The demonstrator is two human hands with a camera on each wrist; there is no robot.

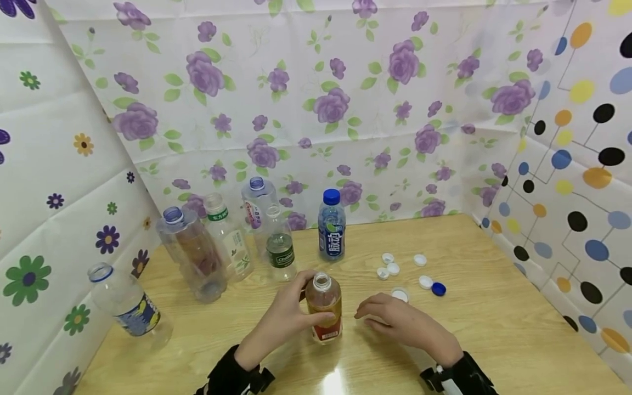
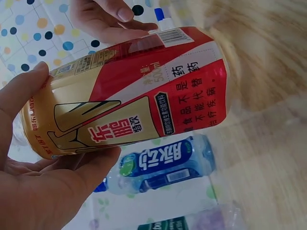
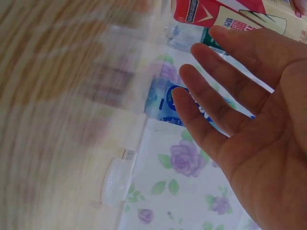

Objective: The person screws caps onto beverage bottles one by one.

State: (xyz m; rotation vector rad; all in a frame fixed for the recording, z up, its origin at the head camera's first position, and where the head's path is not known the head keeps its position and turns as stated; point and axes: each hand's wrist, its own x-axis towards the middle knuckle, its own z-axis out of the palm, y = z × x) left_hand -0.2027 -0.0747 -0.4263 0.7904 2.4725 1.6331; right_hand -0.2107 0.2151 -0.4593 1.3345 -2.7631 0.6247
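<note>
A capless clear bottle with a gold and red label (image 1: 329,300) stands upright on the table. My left hand (image 1: 281,319) grips it from the left, thumb in front and fingers round the back. Its label fills the middle of the left wrist view (image 2: 129,91). To the bottle's right, apart from it, my right hand (image 1: 405,323) hovers palm down over the table. The right wrist view shows this hand (image 3: 259,110) with loosely extended fingers and nothing held. Just beyond it lies a large white cap (image 1: 400,295), seen also in the right wrist view (image 3: 116,182).
At the back stands a blue-capped bottle (image 1: 332,227). Several capless bottles are grouped left, among them a green-labelled one (image 1: 280,252) and a lemon-labelled one (image 1: 139,315). Small white caps (image 1: 393,269) and a blue cap (image 1: 438,288) lie right. Patterned sheets (image 1: 276,109) border the table (image 1: 494,329).
</note>
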